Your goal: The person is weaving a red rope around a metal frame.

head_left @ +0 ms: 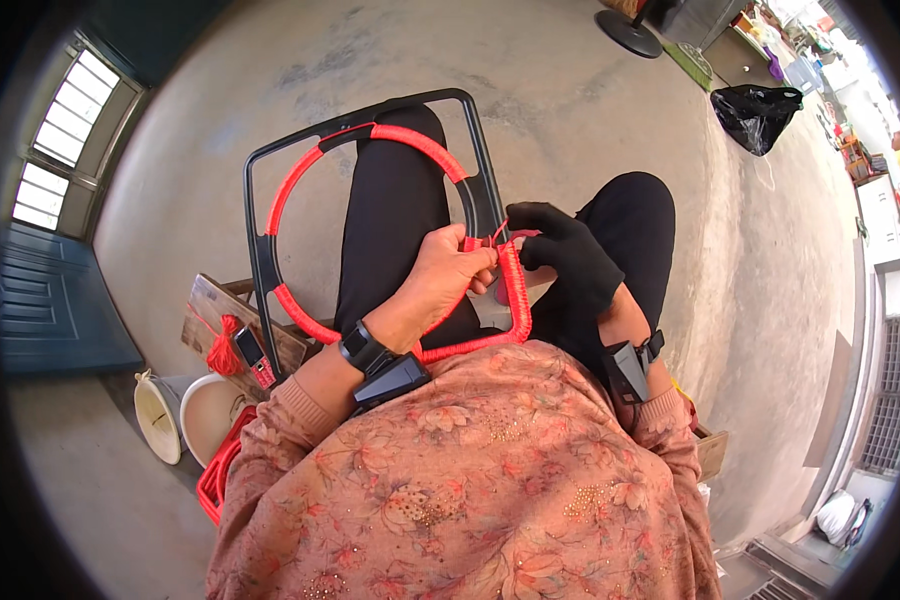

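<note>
A black frame (483, 130) with a ring inside a squared outer bar rests across my lap. Red cord (517, 290) is wound closely around parts of the ring and around the near right corner of the outer bar. My bare left hand (445, 275) is closed, thumb and finger pinching the cord at the right side, between ring and outer bar. Opposite it, my right hand (573, 258), in a black glove with bare fingertips, is closed on the cord by the right bar. A short strand sticks up between the hands. My fingers partly hide the cord's path there.
At my left, a wooden stool (220, 310) bears a bundle of red cord (228, 350) and a red phone (254, 357). Pale buckets (160, 420) and a red plastic basket (213, 485) stand below. A black plastic bag (757, 115) lies on the floor far right.
</note>
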A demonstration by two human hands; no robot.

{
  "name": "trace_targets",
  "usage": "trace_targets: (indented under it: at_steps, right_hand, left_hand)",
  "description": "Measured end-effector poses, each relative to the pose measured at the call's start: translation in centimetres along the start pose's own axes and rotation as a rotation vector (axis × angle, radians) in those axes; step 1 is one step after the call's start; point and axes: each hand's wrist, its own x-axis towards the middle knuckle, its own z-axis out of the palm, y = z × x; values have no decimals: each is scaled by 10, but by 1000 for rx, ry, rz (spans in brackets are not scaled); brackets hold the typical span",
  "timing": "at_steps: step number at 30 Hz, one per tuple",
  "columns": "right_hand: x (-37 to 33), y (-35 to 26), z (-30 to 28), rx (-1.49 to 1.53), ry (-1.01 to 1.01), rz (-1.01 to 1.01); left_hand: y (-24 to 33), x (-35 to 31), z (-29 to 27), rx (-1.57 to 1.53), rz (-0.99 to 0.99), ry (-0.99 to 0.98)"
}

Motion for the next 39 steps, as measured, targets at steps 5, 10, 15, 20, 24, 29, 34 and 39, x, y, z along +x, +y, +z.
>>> trace_targets:
  at_steps: [5,10,15,20,24,29,34,39]
  right_hand:
    - [14,7,-3,-202,-38,-7]
    - [18,16,3,-182,189,-160]
    - [19,4,7,-96,495,-336]
    - [3,-3,-17,99,251,9]
    - [-1,7,-12,-64,-86,101]
    - [4,15,3,142,-176,241]
    - [3,6,-8,44,45,183]
    - [-11,-3,2,-281,249,-246]
  left_hand:
    - [-1,1,-1,-9,22,-14]
    - [-4,3,-1,-42,17,-35]
    - [-5,5,-2,7,0,-13]
    - [-4,5,-1,58,11,0]
    - [-2,3,1,39,29,-11]
    - [-2,2,3,48,14,22]
    - [-2,4,2,46,1,33]
    - [0,2,-1,-38,-25,-8]
